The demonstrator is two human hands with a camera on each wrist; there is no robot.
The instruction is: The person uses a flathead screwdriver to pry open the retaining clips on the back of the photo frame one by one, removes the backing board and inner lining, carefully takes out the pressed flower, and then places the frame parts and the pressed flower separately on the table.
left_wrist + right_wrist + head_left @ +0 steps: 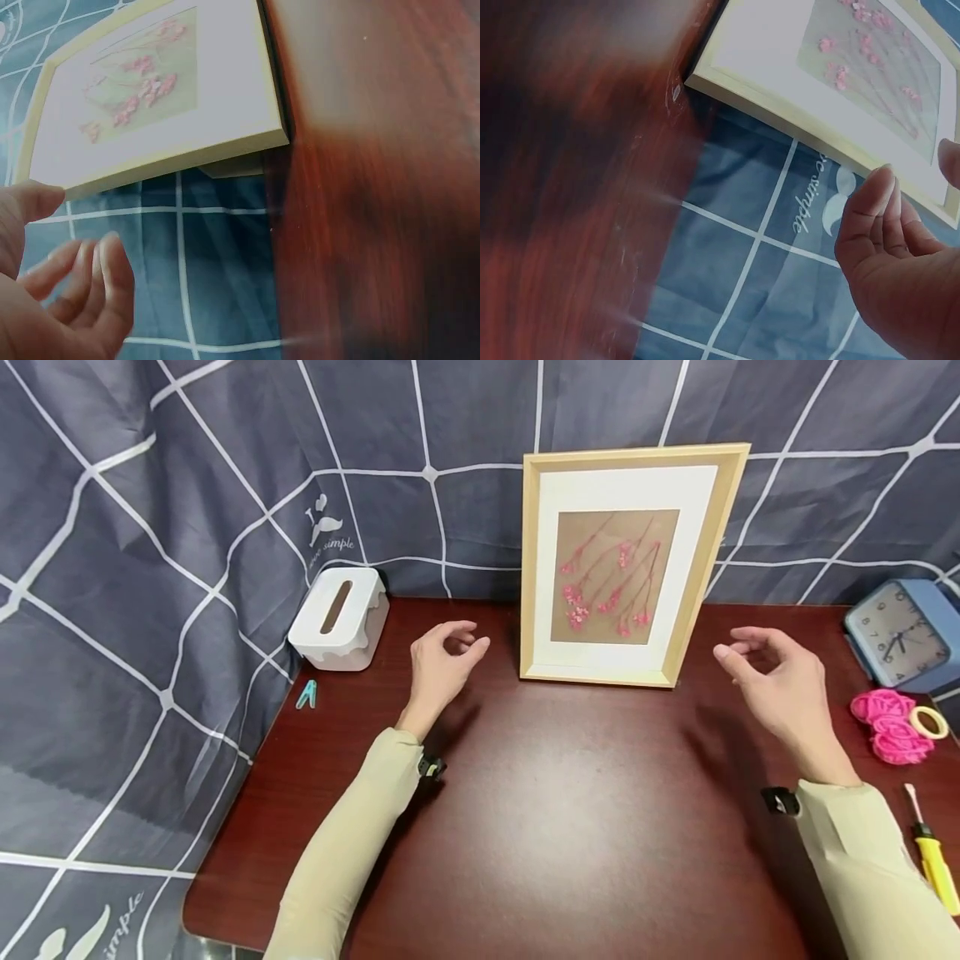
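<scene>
In both wrist views we see the counter point(375, 225) as a motion-blurred smear beside the picture frame point(150, 97), whose top is cut off. Right of the frame, the clock point(903, 639) and screwdriver point(933, 860) run past the edge.

On the worktop point(570, 827) stand one picture frame point(628, 564), one tissue box point(341, 618) and one clock point(903, 635). There are also one clip point(306, 694), one tape roll point(928, 722), one screwdriver point(932, 853) and two hands.

Bright even light, soft shadows, wrist views blurred, head view edges warped
</scene>
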